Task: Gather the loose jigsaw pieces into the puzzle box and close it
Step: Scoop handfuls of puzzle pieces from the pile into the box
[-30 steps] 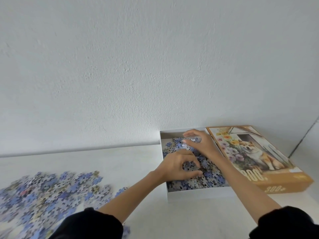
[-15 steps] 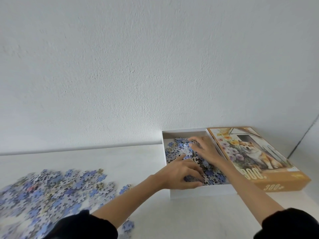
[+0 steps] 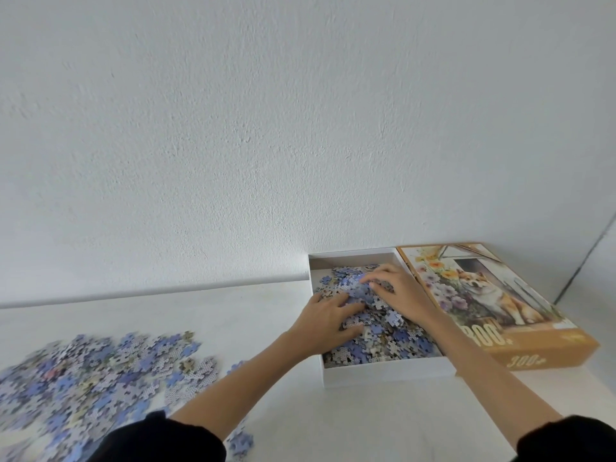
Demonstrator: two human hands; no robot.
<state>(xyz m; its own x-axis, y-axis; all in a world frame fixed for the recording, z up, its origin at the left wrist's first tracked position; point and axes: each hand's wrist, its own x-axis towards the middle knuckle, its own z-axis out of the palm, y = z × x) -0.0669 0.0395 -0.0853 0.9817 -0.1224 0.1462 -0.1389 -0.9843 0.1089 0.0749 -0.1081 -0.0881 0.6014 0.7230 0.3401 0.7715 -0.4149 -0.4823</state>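
Together, left hand [image 3: 328, 323] and right hand [image 3: 400, 291] rest on pieces [image 3: 395, 341] — inside box [image 3: 383, 375].

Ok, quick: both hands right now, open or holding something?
Left hand: open, spread flat on the jigsaw pieces in the box.
Right hand: open, fingers on the same pieces.

a white surface [image 3: 233, 315] runs along a white wall [image 3: 300, 128]. on its left part lies a wide, loose heap of jigsaw pieces [image 3: 100, 371], spread flat, mostly blue and grey. a few stray pieces [image 3: 240, 441] lie apart from the heap, nearer the front edge. well to the right stands the open white box tray [image 3: 383, 375], its far end at the wall. the orange lid [image 3: 500, 295] lies picture-up, close against the tray's right side.
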